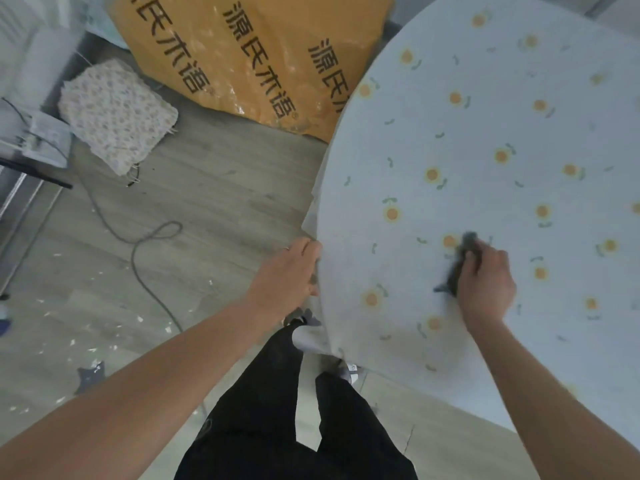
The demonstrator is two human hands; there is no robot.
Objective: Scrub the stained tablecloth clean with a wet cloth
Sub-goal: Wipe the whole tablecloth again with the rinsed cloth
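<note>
Tablecloth (485,133) edge is gripped by the left hand (287,271), fingers curled over it. Just beyond, a dark cloth (456,270) is held bunched in the right hand (485,284), pressed onto the flowered worktop covering. Orange sack (259,57) noted on floor behind.

Tally by kind
One pale blue flower-printed tablecloth (478,209), one dark grey cloth (457,268), two hands (left hand (287,271), right hand (486,282)), one orange printed sack (263,46).
</note>
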